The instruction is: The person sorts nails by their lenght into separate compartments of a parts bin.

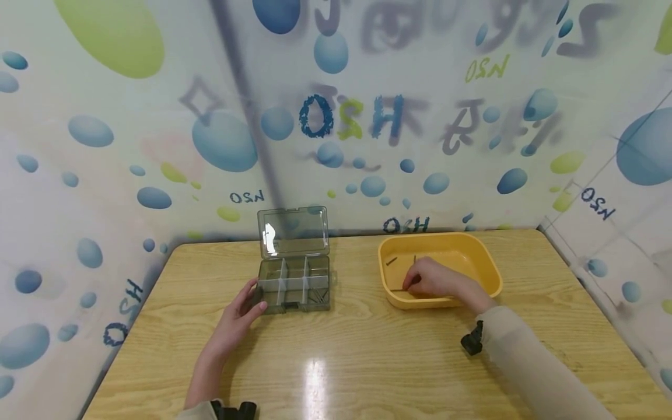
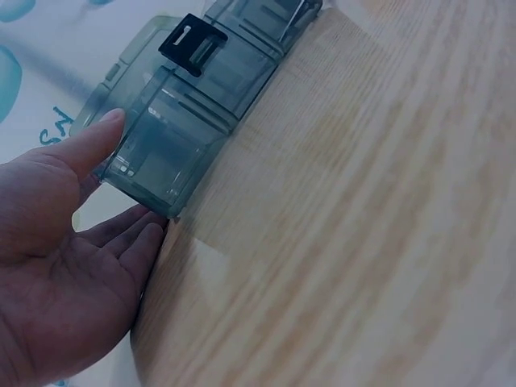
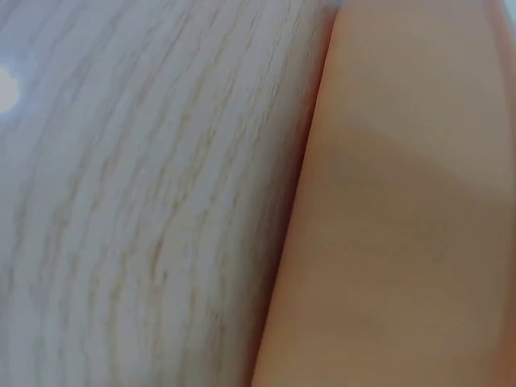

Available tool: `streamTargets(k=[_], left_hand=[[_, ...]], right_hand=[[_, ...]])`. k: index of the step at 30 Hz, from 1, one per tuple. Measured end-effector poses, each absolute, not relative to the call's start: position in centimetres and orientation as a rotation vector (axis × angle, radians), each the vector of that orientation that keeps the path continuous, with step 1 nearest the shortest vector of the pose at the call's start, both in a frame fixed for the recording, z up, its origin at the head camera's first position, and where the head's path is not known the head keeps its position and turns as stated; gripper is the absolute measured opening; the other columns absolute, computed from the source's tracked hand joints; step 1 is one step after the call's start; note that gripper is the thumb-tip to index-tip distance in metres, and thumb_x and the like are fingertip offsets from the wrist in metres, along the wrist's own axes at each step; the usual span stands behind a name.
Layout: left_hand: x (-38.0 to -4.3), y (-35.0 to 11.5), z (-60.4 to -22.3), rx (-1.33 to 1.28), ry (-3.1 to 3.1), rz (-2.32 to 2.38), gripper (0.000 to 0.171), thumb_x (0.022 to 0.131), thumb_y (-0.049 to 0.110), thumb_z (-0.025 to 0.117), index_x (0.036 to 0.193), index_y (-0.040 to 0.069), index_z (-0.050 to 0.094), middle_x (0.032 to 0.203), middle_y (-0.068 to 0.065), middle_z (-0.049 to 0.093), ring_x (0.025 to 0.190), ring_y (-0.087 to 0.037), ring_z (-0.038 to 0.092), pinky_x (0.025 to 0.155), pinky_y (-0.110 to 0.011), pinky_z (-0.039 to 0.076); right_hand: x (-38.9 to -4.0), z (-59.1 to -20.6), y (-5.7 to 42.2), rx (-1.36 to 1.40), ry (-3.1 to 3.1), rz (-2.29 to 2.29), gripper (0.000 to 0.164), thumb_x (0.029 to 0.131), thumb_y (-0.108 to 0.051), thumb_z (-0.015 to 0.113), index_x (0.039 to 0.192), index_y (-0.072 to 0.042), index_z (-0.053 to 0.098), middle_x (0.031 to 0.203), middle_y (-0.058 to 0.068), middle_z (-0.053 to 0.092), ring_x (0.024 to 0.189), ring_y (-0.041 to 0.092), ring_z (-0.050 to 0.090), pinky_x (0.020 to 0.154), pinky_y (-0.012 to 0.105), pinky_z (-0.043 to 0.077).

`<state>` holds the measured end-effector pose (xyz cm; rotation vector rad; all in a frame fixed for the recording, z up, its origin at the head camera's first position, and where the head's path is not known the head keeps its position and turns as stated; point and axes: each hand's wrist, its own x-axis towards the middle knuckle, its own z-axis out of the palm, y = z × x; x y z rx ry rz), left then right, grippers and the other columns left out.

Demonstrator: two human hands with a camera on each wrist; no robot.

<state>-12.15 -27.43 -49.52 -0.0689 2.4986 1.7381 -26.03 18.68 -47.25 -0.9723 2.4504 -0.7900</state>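
Observation:
A grey see-through compartment box [image 1: 294,284] stands with its lid [image 1: 294,232] raised at the back. Several thin metal screws [image 1: 318,296] lie in its front right compartment. My left hand [image 1: 234,321] rests at the box's front left corner, thumb [image 2: 101,143] on the front edge and the other fingers along the side, fairly straight. My right hand [image 1: 433,277] reaches into a yellow tray [image 1: 480,262], fingers bent down, pinching the end of a thin dark screw [image 1: 398,290]; the fingertips are partly hidden. In the right wrist view the tray's wall [image 3: 395,201] fills the right side.
Another dark screw [image 1: 391,261] lies at the tray's left, and one [image 1: 415,258] stands out behind my right hand. Both containers stand on a wood-grain table [image 1: 357,344]. A patterned wall covering [image 1: 367,192] rises behind the table's far edge.

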Motion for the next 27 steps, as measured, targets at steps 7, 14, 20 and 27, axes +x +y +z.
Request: streamTargets(k=[7, 14, 20, 27], left_hand=[[-12.3, -27.4, -49.7, -0.062, 2.519, 1.729, 0.067, 0.106, 0.024, 0.06, 0.161, 0.007, 0.026, 0.16, -0.03, 0.03, 0.147, -0.044, 0.033, 0.112, -0.048, 0.037], [-12.4, -27.4, -49.8, -0.065, 2.54, 1.725, 0.067, 0.106, 0.022, 0.061, 0.161, 0.005, 0.027, 0.159, -0.031, 0.032, 0.145, -0.045, 0.035, 0.112, -0.05, 0.037], [-12.4, -27.4, -49.7, -0.082, 2.531, 1.733, 0.067, 0.106, 0.022, 0.061, 0.161, 0.006, 0.028, 0.16, -0.03, 0.031, 0.146, -0.044, 0.035, 0.112, -0.049, 0.037], [-12.2, -27.5, -49.6, -0.106, 2.508, 1.735, 0.069, 0.106, 0.024, 0.061, 0.163, 0.008, 0.025, 0.162, -0.029, 0.028, 0.147, -0.043, 0.032, 0.114, -0.05, 0.032]], right_hand=[[-25.8, -47.0, 19.3, -0.905, 2.473, -0.859, 0.013, 0.09, -0.003, 0.074, 0.097, -0.01, 0.081, 0.094, -0.004, 0.074, 0.086, 0.012, 0.064, 0.079, 0.032, 0.056], [-25.7, -46.3, 19.0, -0.74, 2.476, -0.994, 0.011, 0.094, -0.003, 0.072, 0.102, -0.005, 0.079, 0.099, 0.003, 0.074, 0.086, 0.018, 0.061, 0.079, 0.035, 0.054], [-25.4, -45.3, 18.8, -0.713, 2.538, -1.074, 0.014, 0.095, -0.004, 0.07, 0.106, 0.0, 0.078, 0.101, 0.008, 0.075, 0.09, 0.019, 0.065, 0.081, 0.035, 0.054], [-25.4, -44.7, 18.7, -0.612, 2.583, -1.174, 0.017, 0.097, -0.004, 0.069, 0.11, 0.004, 0.076, 0.101, 0.009, 0.074, 0.083, 0.019, 0.064, 0.074, 0.03, 0.056]])
